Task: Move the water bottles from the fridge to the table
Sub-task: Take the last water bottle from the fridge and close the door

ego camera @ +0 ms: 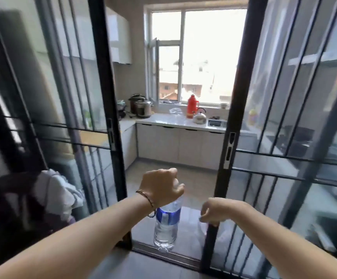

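Note:
A clear plastic water bottle (pixel 166 226) with a blue label hangs upright from my left hand (pixel 161 188), which grips it by the top, low in the middle of the view. My right hand (pixel 214 213) is closed on the dark edge of the right sliding glass door (pixel 226 150), just right of the bottle. Both hands are in the doorway of a kitchen. No fridge or table shows in the view.
Two black-framed sliding glass doors, the left one (pixel 107 125), flank the opening. Beyond lies the kitchen floor (pixel 169 172), a white counter (pixel 175 122) with a red thermos (pixel 192 106), kettle and rice cookers under a window. Clothes (pixel 57 192) are piled at left.

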The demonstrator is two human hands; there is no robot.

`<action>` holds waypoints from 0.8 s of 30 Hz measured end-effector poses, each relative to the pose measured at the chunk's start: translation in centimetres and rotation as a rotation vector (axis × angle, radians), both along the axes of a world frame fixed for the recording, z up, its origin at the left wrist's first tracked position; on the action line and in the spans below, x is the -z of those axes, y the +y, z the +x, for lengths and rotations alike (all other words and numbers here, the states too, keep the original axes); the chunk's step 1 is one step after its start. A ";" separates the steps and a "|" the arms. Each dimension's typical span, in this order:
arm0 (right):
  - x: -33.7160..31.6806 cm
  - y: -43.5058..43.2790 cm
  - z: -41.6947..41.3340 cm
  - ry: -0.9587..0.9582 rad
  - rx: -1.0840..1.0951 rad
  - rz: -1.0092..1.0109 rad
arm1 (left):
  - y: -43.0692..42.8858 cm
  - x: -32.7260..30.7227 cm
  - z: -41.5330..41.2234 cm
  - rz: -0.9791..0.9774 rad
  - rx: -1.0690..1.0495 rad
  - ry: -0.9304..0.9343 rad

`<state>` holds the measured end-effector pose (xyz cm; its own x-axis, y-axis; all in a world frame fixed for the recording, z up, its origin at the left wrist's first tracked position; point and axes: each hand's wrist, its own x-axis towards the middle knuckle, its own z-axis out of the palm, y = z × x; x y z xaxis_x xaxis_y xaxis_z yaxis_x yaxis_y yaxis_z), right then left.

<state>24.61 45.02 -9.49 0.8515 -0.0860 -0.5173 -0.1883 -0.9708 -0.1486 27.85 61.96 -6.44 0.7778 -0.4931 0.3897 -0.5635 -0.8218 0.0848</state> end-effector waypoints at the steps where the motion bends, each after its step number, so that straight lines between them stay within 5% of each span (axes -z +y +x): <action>1: 0.1 3.7 1.1 0.007 -0.061 0.012 | 3.8 0.2 0.2 -0.013 -0.058 0.011; 13: 3.4 46.3 9.6 0.063 -0.615 0.091 | 46.5 2.5 -2.1 -0.077 -0.642 0.061; 24: 5.9 73.2 15.7 0.091 -0.976 0.017 | 70.9 5.3 -1.4 0.009 -1.028 0.111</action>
